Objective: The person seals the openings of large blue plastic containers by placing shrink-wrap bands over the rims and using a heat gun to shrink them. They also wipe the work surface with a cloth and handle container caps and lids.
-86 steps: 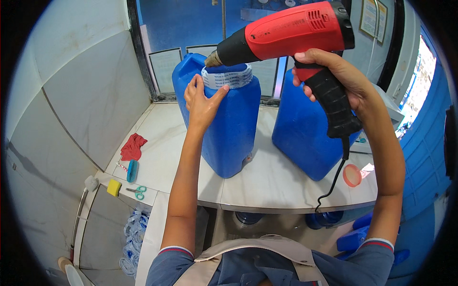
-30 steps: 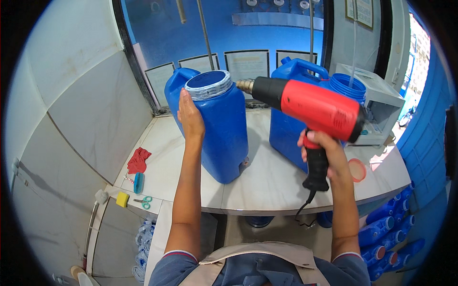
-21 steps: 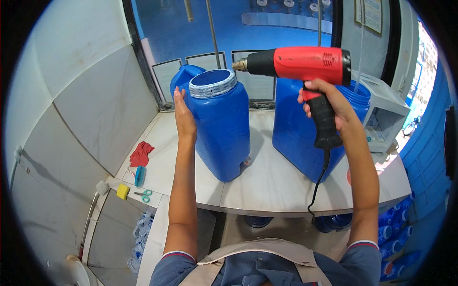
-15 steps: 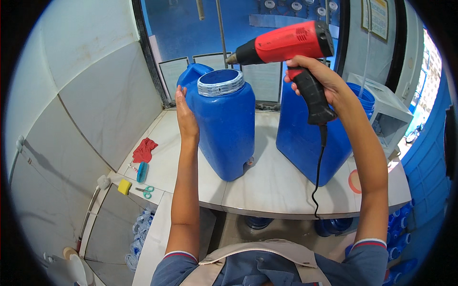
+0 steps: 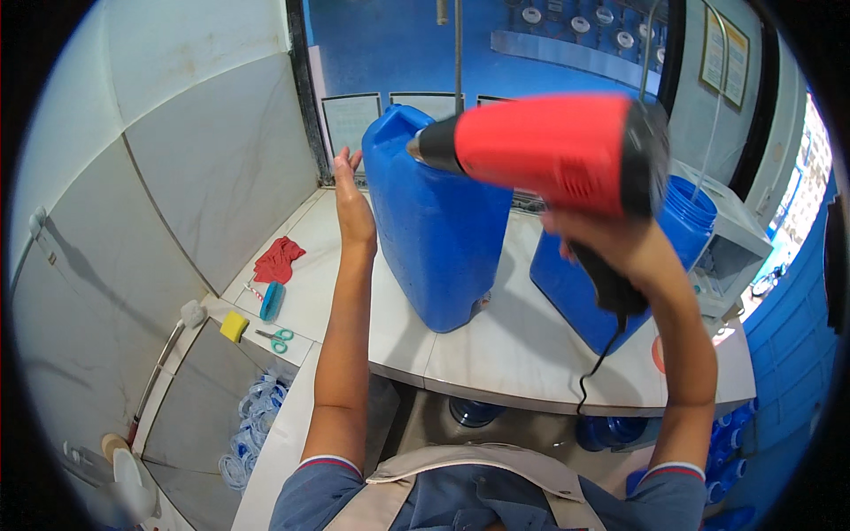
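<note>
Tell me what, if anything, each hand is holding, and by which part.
The right hand grips the red heat gun by its black handle; the left hand is open beside the left blue jug, gripping nothing.

Own body: left hand (image 5: 354, 208) and right hand (image 5: 611, 243) bare, as are the forearms (image 5: 343, 354). Worn: dark blue-grey shirt (image 5: 447, 497), short sleeves (image 5: 312, 497), cuffs (image 5: 331, 463) edged white with a red stripe. Beige band (image 5: 478, 458) spans the chest, curved; beige straps (image 5: 381, 497) descend from both ends. Small dark round dot near its right end.

Prob. refill shop: blue jugs (image 5: 434, 239), bkgd dials (image 5: 580, 25), tiled cntr (image 5: 505, 363).
</note>
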A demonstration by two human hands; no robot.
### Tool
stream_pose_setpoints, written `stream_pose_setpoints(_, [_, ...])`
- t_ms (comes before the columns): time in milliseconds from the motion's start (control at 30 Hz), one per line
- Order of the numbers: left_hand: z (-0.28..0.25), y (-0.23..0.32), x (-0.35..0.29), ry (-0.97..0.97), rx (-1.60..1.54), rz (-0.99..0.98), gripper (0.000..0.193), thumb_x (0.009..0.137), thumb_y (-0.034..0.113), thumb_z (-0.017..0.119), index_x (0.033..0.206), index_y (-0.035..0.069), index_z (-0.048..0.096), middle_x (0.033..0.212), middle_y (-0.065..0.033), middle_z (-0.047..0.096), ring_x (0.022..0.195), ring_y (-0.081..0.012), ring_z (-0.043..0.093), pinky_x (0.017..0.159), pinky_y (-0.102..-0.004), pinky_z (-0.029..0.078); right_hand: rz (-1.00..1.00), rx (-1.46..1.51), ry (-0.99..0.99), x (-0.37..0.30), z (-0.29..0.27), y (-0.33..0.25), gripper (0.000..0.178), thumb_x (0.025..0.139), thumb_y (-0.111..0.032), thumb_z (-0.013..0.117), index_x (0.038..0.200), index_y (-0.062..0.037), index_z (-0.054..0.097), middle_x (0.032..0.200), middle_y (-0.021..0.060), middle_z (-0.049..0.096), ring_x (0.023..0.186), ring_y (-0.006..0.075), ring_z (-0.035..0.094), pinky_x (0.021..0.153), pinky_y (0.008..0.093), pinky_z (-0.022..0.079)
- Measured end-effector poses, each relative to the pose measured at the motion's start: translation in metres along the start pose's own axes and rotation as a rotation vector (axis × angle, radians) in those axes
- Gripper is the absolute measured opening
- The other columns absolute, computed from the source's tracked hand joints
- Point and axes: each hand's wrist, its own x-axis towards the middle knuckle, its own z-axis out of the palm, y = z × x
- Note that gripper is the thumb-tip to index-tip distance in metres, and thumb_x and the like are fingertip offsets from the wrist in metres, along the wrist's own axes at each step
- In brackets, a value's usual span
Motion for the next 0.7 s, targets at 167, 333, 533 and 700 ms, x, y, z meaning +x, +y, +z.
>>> stream_pose_setpoints(167, [0.013, 0.014, -0.012, -0.034, -0.131, -0.05, 0.072, 0.095, 0.054, 0.019, 0.14, -0.002, 0.025, 0.137, -0.0177, 0.041, 0.135, -0.025, 0.024, 0.111, -0.0402, 0.005, -0.664, -1.083, 0.107, -0.076, 0.013, 0.097, 0.045, 0.081, -0.015, 0.061, 0.124, -0.0073, 0.053, 0.131, 0.0117, 0.048, 0.123, 0.0283, 0.043, 0.104, 0.0434, 0.03])
stream_pose_setpoints(333, [0.022, 0.015, -0.024, -0.098, -0.2, -0.102, 0.076, 0.095, 0.054, 0.018, 0.14, -0.008, 0.019, 0.14, -0.0196, 0.036, 0.137, -0.0248, 0.021, 0.112, -0.0372, 0.005, -0.407, -0.1, 0.069, -0.06, 0.066, 0.085, 0.066, 0.066, -0.02, 0.076, 0.124, -0.0023, 0.049, 0.115, 0.0141, 0.058, 0.107, 0.0237, 0.057, 0.092, 0.0345, 0.041])
stream_pose_setpoints(533, [0.028, 0.011, -0.03, -0.098, -0.268, -0.126, 0.074, 0.096, 0.052, 0.015, 0.14, -0.007, 0.02, 0.142, -0.0197, 0.033, 0.137, -0.0251, 0.019, 0.112, -0.0374, 0.005, -0.279, 0.162, 0.075, -0.053, 0.082, 0.076, 0.068, 0.062, -0.019, 0.078, 0.121, 0.0009, 0.05, 0.108, 0.0134, 0.061, 0.097, 0.0201, 0.06, 0.086, 0.0299, 0.044])
stream_pose_setpoints(700, [0.052, -0.015, -0.019, -0.245, -0.139, -0.062, 0.07, 0.097, 0.051, 0.013, 0.143, -0.001, 0.015, 0.147, -0.0176, 0.025, 0.138, -0.0269, 0.02, 0.112, -0.0395, 0.01, -0.144, 0.231, 0.109, -0.102, 0.051, 0.124, 0.061, 0.067, -0.02, 0.074, 0.119, 0.0015, 0.05, 0.102, 0.0137, 0.061, 0.091, 0.021, 0.06, 0.081, 0.0316, 0.046])
